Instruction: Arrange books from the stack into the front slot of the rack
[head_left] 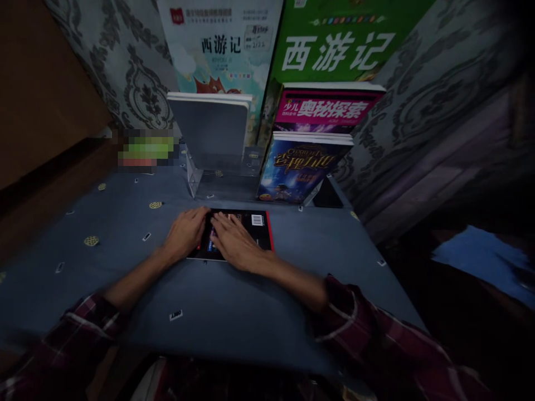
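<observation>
Black book (pixel 259 231): flat on the bench (pixel 251 317), beneath both grips; barcode side up, red strip down its right edge.
Right grip (pixel 236 239): palm down, fingers extended and uncurled across the cover; nothing grasped.
Left grip (pixel 186 231): fingers together over the left end; from where I stand, cannot tell whether the edge is pinched.
Clear stand (pixel 225 184): just behind.
Blue book (pixel 303 170): upright, right of centre; pink book (pixel 326 108) behind.
Green book (pixel 338 33): tall, rearmost right; pale book (pixel 217 22) beside it.
</observation>
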Motion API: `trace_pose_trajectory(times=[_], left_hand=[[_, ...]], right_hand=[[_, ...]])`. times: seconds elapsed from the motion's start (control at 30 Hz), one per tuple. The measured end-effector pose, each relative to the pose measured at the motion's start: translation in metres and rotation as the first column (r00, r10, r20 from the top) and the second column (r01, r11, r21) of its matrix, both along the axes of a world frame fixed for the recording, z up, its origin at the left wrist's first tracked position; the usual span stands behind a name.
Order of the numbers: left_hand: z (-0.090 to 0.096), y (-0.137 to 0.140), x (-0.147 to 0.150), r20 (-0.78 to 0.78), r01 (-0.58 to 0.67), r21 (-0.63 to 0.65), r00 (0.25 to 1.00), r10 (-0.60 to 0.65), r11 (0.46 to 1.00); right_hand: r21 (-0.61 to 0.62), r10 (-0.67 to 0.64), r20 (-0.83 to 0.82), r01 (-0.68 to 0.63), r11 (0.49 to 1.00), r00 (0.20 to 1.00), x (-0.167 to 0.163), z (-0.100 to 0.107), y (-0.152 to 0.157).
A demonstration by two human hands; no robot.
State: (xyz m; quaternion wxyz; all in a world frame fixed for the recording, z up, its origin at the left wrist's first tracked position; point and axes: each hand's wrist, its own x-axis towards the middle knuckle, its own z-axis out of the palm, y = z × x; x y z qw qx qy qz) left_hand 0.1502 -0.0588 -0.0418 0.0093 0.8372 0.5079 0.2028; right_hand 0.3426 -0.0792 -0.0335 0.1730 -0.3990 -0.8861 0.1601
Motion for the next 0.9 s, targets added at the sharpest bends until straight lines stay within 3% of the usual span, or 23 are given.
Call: trace_pose_trajectory(times=[0.33,0.5,0.7,0.8,0.9], left_hand=[[0.001,0.0,0.002,-0.045,-0.002,-0.01,0.999,0.002,1.0],[0.001,0.0,0.001,-0.059,0.002,-0.003,0.998,-0.002,1.0],[0.019,0.001,0.008,-0.197,0.06,-0.028,0.978,-0.064,0.998],[0.026,0.005,0.024,-0.228,0.144,-0.08,0.961,-0.158,0.986],[0.024,0.006,0.047,-0.144,0.323,-0.138,0.929,-0.341,0.936]], right_hand=[[0.041,-0.174,0.049,0.172,0.984,0.984,0.057,-0.006,-0.014],[0.089,-0.308,0.013,0.306,0.948,0.951,0.091,-0.011,-0.016],[0.078,-0.358,-0.091,0.365,0.928,0.929,0.107,-0.018,-0.013],[0.057,-0.34,-0.141,0.351,0.935,0.93,0.109,-0.019,-0.011],[0.038,-0.326,-0.166,0.337,0.941,0.931,0.11,-0.019,-0.01]])
